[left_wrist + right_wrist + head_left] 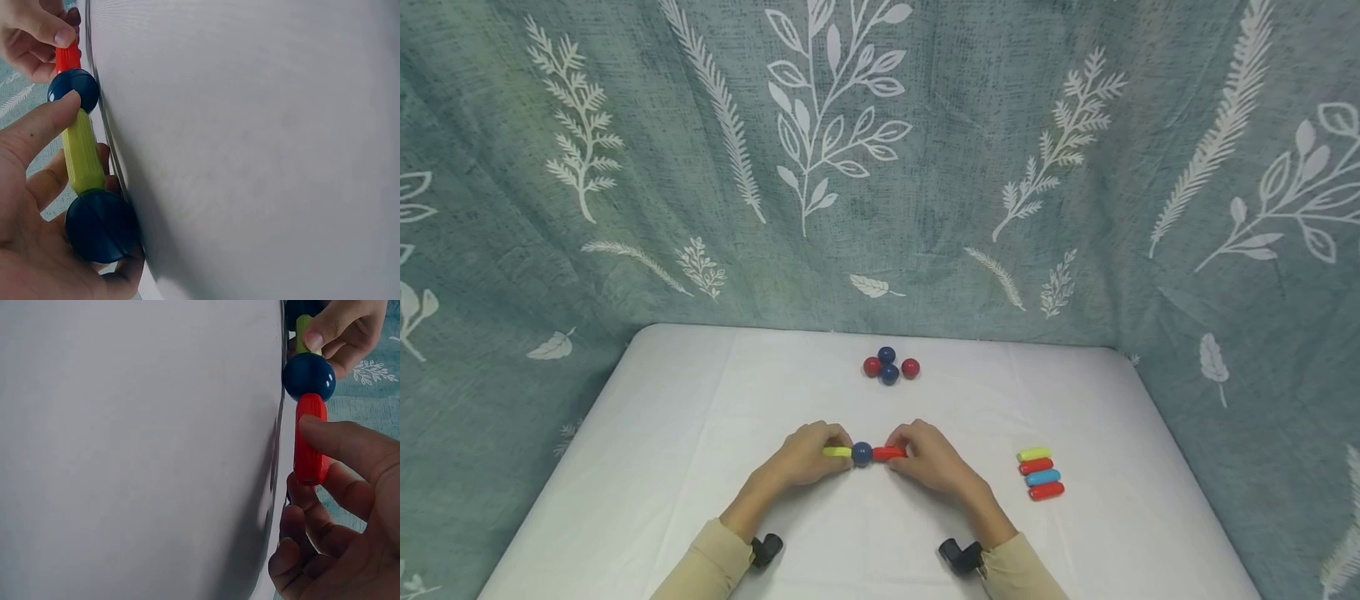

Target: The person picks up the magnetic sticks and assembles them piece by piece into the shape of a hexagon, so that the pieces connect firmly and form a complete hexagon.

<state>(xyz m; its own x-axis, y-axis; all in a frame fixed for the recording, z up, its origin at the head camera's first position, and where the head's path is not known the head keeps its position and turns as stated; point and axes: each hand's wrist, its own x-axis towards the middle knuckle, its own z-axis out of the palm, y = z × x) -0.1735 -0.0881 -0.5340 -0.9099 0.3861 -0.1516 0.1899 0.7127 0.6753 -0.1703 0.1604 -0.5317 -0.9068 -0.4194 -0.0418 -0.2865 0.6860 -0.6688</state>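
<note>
My left hand (808, 457) grips a ribbed yellow-green rod (83, 156) between thumb and fingers. One end of that rod meets a blue ball (862, 453); at its other end, by the left palm, sits a second blue ball (102, 226), hidden in the head view. From the opposite side my right hand (931, 458) pinches a red rod (310, 444), whose far tip touches the middle blue ball. Both rods and the balls form one nearly straight line, low over the white table. The red rod's near end is bare in the right wrist view.
Toward the table's back lie two red balls (911, 367) and two blue balls (889, 374) in a cluster. Right of my right hand, loose rods lie stacked in a column: yellow-green (1035, 454), blue (1043, 477) and two red (1047, 491). A leaf-patterned green curtain (940, 167) hangs behind.
</note>
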